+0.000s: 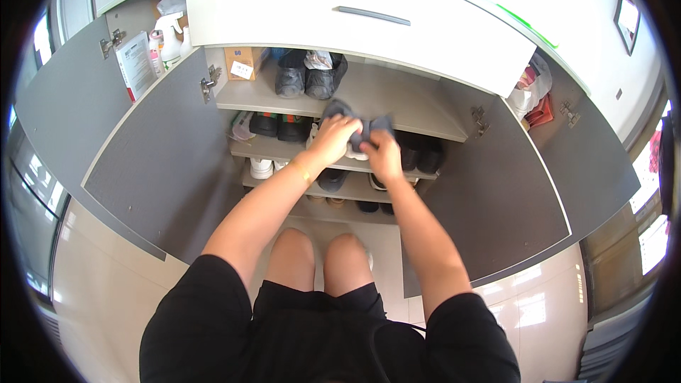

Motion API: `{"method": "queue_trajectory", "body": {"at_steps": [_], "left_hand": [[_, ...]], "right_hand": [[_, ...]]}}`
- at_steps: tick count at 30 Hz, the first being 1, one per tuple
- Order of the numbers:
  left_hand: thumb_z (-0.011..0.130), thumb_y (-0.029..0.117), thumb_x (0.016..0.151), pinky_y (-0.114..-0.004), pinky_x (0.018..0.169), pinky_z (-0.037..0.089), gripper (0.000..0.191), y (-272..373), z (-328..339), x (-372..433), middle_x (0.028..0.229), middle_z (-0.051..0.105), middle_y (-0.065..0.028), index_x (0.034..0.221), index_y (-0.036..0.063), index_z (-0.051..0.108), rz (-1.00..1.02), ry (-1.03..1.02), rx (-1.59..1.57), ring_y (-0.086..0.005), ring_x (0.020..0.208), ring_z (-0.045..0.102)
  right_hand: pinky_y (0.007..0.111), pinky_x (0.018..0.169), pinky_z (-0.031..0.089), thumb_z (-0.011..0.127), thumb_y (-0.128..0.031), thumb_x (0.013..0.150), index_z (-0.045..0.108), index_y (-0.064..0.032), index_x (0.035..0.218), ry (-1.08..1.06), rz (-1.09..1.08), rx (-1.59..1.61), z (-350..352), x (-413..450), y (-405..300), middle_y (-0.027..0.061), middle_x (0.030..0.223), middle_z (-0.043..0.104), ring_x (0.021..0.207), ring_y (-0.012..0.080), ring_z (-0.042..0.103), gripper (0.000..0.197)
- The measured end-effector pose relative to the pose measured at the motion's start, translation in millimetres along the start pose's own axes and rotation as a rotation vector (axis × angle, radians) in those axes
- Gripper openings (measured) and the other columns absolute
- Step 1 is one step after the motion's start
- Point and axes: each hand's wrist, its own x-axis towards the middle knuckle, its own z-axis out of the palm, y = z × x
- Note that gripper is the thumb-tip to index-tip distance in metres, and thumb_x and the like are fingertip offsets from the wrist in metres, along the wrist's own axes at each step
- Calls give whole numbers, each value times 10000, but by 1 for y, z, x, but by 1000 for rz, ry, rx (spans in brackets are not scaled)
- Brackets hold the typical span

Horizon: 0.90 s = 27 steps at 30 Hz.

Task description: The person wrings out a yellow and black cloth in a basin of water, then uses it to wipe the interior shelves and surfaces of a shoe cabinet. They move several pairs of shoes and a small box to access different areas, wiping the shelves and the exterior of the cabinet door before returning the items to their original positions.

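Observation:
My left hand (336,137) and my right hand (383,154) are close together in front of the shoe cabinet's shelves, each gripping a dark grey shoe. The left shoe (335,110) rises above my left fingers; the right shoe (381,123) shows above my right fingers. Both are blurred, so their exact type cannot be told. Behind them on the top shelf (393,98) stands a pair of black shoes (290,82), one with whitish stuffing. Black shoes with green and red bands (291,126) sit on the shelf below, left of my hands.
Grey cabinet doors stand open at left (159,159) and right (489,186). A yellow-brown box (240,58) is at the top shelf's left. Lower shelves hold white shoes (261,168) and dark shoes (333,180). Spray bottle (170,40) at upper left; plastic bag (537,77) at upper right.

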Motion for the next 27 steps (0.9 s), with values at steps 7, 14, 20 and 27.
{"method": "queue_trajectory", "body": {"at_steps": [7, 14, 20, 27], "left_hand": [[526, -47, 707, -403, 801, 399, 309, 47, -17, -120, 994, 587, -88, 985, 87, 539, -169, 101, -108, -299, 962, 525], [544, -62, 705, -399, 815, 402, 362, 80, -36, -160, 1002, 581, -112, 1049, 51, 525, -255, 99, -16, -312, 961, 527], [531, -85, 707, -421, 887, 384, 416, 90, -52, -152, 1043, 563, -150, 1105, 35, 504, -269, 249, -171, -342, 984, 510], [746, 137, 647, -405, 989, 349, 728, 71, -66, -178, 1345, 359, -128, 1296, 97, 421, -353, -141, -466, -314, 1202, 375]], "right_hand": [[377, 903, 393, 677, -385, 797, 449, -16, 1197, -54, 1212, 1219, 31, -116, 6, 124, 1111, 525, 1048, 232, 490, 590], [357, 876, 421, 757, -310, 731, 442, -15, 1258, -772, 748, 1042, 26, -133, -13, 122, 1146, 532, 1019, 206, 520, 681], [281, 834, 430, 791, -146, 666, 472, 72, 1180, -704, 464, 924, 33, -135, -13, 135, 1132, 544, 981, 160, 531, 643], [248, 819, 419, 563, 145, 660, 484, -50, 878, -571, 129, 935, 3, -122, -50, 73, 1016, 589, 918, 120, 531, 304]]}}
